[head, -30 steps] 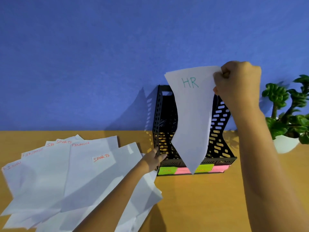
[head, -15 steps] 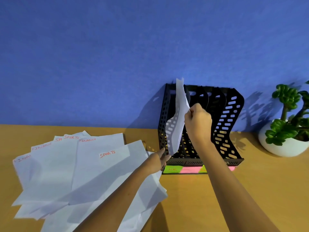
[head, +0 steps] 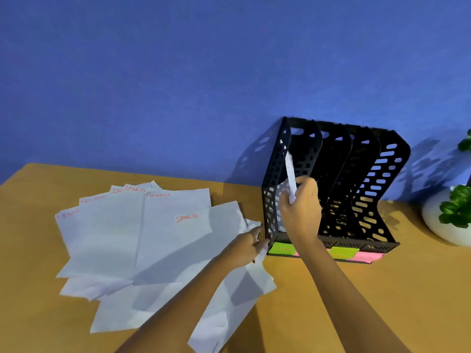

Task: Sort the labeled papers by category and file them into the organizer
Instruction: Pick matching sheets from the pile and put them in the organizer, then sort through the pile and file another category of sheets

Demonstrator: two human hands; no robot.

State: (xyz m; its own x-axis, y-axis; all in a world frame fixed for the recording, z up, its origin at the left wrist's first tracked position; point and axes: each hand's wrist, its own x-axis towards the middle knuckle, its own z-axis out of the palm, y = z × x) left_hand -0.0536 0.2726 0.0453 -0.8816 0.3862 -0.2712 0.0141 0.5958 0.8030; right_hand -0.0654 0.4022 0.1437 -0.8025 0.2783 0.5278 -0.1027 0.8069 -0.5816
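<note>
the right hand, right of centre in the frame, has its fingers curled round a white sheet and pinches it near the lower edge. the sheet stands almost edge-on to the camera, rising from the hand into the leftmost slot of the black organizer, just inside its perforated left wall. its label cannot be read from this angle.

the left hand, lower centre, reaches across the loose papers with fingers extended and slightly spread, fingertips touching the organizer's lower left front corner. it holds nothing; its underside rests on the sheets below.

the organizer stands upright at right centre against the blue wall, with green and pink sticky labels along its front base. writing on them is too faint to read.

the loose papers fan out over the left half of the wooden bench, overlapping, with red words "sports" and "finance" on several. a plant in a white pot sits at the right edge of the frame, apart from the organizer.
</note>
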